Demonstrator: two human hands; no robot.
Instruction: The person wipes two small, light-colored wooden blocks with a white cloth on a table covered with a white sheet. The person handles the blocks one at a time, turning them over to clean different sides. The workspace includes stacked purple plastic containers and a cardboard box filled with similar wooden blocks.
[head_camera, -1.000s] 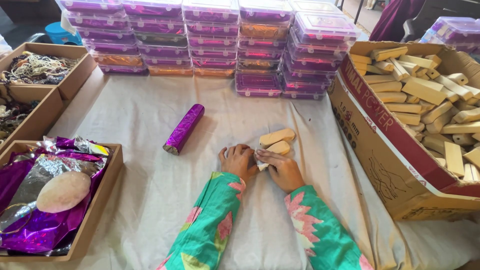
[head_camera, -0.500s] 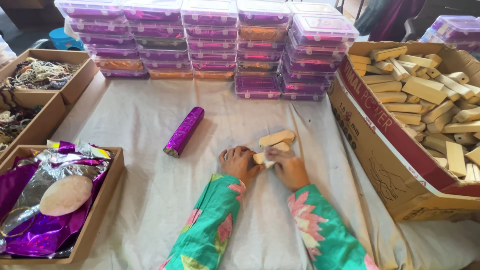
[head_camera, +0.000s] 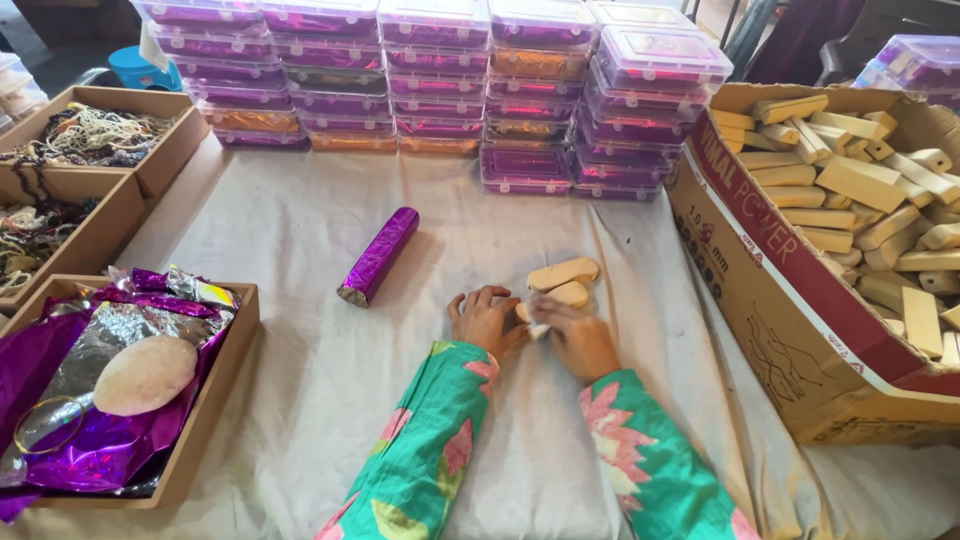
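- A small pale wooden block (head_camera: 525, 312) sits between the two hands on the white cloth (head_camera: 300, 250), near the middle of the table; only a sliver of it shows, so its full shape cannot be told.
- The left hand (head_camera: 485, 318) lies palm-down with fingers curled, its fingertips touching the block from the left side.
- The right hand (head_camera: 578, 335) is bent over the same block from the right, fingers drawn together against it; whether it truly pinches the block or only presses on it cannot be told.
- Both hands meet at the block, so neither is clearly nearer; the block lies directly ahead of the wrists, at the fingertips.
- Just beyond the fingers lie two more rounded wooden pieces (head_camera: 562, 280), stacked side by side, their long axes running left to right with a slight rise toward the right. They are just beside the right hand's fingertips, a little farther from the left.
- To the left, well apart from the hands, a foil-wrapped purple bar (head_camera: 379, 255) lies with its long axis slanting from near-left to far-right.
- At the right edge, a large cardboard box (head_camera: 790, 300) holds a heap of similar wooden blocks.
- At the left, a shallow tray (head_camera: 215, 380) carries purple foil sheets and a pale oval pad.
- Along the far side stand stacked clear lidded boxes (head_camera: 440, 90) with purple contents.
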